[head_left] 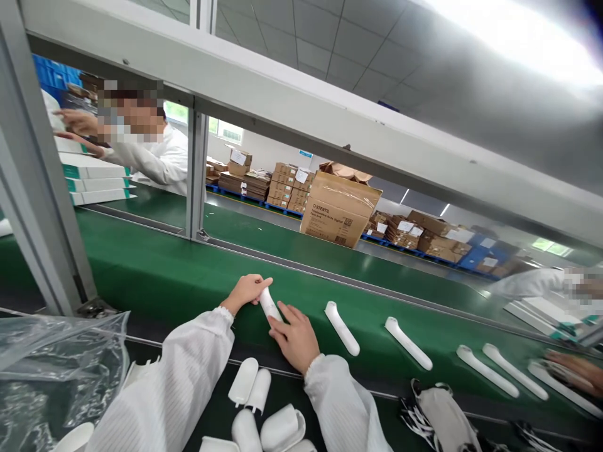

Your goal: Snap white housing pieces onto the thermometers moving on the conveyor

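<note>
Over the green belt, my left hand [248,292] grips the upper end of a white curved device [269,305], its thumb against the tip. My right hand [296,336] touches the lower end of the same device, with its thumb and fingers partly spread around it. To the right, a white device [342,328] lies on the green belt [301,290], and another white device [408,343] lies beyond it. Several white shell covers [245,382] sit below my hands, near the front edge.
Clear plastic bags [61,376] lie at the lower left. A grey pouch [445,417] is at the lower right. A metal post [195,169] and long beam stand ahead. A person [164,154] works by stacked boxes [97,179]; another person's hand [577,370] reaches in at right.
</note>
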`<state>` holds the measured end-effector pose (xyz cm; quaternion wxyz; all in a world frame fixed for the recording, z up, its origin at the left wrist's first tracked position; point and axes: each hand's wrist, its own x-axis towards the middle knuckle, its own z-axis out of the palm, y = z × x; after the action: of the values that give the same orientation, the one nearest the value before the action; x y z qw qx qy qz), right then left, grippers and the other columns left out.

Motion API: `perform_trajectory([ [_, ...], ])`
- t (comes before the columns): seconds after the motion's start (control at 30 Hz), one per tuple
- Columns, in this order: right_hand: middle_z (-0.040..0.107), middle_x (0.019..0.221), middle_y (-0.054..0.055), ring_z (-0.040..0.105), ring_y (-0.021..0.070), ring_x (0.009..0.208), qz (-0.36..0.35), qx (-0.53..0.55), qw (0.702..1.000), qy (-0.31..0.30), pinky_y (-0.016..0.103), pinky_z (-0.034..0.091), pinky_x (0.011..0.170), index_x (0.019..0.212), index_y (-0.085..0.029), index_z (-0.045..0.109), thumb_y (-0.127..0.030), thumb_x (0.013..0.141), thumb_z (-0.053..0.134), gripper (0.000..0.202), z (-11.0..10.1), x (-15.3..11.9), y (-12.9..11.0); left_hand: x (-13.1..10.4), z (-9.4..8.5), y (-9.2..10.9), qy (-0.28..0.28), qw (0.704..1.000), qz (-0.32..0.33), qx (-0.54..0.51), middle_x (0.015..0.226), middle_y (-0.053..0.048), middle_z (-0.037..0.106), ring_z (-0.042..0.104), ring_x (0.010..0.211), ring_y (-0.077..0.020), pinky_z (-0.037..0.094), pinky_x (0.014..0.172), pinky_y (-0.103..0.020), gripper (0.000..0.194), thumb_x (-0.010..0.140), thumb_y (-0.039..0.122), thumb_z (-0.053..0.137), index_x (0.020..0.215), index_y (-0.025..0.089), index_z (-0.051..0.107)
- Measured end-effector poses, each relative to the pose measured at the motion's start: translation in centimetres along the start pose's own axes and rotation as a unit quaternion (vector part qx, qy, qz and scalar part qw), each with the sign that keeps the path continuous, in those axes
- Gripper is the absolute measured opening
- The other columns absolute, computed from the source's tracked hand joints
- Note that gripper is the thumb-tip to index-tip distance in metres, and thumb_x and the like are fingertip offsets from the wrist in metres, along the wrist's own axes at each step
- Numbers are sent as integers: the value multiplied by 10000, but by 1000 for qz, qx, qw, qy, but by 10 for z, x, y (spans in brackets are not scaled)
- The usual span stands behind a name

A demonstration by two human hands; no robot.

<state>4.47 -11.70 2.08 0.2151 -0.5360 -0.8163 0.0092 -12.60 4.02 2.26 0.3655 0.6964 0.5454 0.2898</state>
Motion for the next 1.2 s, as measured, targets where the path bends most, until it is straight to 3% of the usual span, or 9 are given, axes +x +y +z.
perform_trajectory([
  [0.1, 543, 1430, 37, 531, 229, 1257, -175, 102, 979, 20, 399, 460, 1033, 1210, -308, 678, -211, 929, 521, 337, -9, -23, -12, 0, -15, -6, 63, 987, -39, -140, 579, 15, 541, 513, 455, -109, 367, 417, -212, 439, 792, 614, 531, 680, 191, 497],
  [0.17, 622, 1325, 35, 577, 209, 1178, -227, 154, 962, 3, 372, 479, 1000, 1192, -311, 681, -199, 922, 507, 340, -13, -37, -16, -3, -32, 0, 109, 956, -37, -271, 575, 39, 454, 396, 433, -75, 295, 398, -206, 398, 782, 564, 546, 664, 202, 428],
  [0.23, 684, 1210, 34, 609, 215, 1109, -230, 188, 955, -22, 371, 491, 976, 1169, -313, 690, -234, 914, 544, 305, -14, -47, -17, -11, -51, 18, 128, 898, 3, -422, 608, 48, 403, 334, 457, -62, 294, 419, -204, 338, 779, 488, 549, 687, 211, 379],
  [0.37, 718, 1144, 40, 609, 252, 1116, -198, 219, 952, -76, 396, 474, 1007, 1171, -309, 703, -410, 869, 675, 320, -11, -49, -15, -43, -82, 76, 96, 784, 150, -595, 735, 14, 458, 432, 584, -71, 432, 557, -203, 233, 759, 340, 601, 766, 201, 415],
  [0.5, 714, 1182, 18, 556, 277, 1208, -165, 231, 952, -118, 428, 426, 1068, 1222, -341, 684, -507, 804, 739, 453, -10, -47, -16, -82, -95, 122, 7, 725, 253, -641, 850, -1, 506, 510, 715, -72, 487, 662, -182, 252, 675, 163, 694, 802, 192, 478],
  [0.6, 725, 1152, 11, 549, 272, 1214, -144, 246, 951, -120, 436, 411, 1080, 1216, -346, 689, -419, 823, 735, 402, -11, -49, -17, -101, -98, 138, -23, 712, 291, -638, 913, -1, 515, 539, 793, -77, 498, 694, -164, 337, 601, 60, 714, 815, 197, 493],
  [0.77, 722, 1146, 13, 542, 269, 1218, -126, 252, 953, -115, 432, 420, 1067, 1200, -328, 698, -363, 832, 719, 371, -10, -53, -17, -119, -99, 153, -26, 730, 338, -593, 922, 6, 496, 550, 828, -73, 500, 678, -134, 397, 587, 50, 746, 809, 208, 457],
  [1.2, 715, 1177, 5, 547, 270, 1218, -124, 263, 950, -112, 431, 413, 1069, 1224, -325, 683, -280, 801, 744, 431, -10, -52, -17, -142, -92, 171, -1, 754, 358, -551, 763, 56, 379, 427, 575, -7, 504, 568, -90, 497, 650, 86, 785, 711, 200, 305],
])
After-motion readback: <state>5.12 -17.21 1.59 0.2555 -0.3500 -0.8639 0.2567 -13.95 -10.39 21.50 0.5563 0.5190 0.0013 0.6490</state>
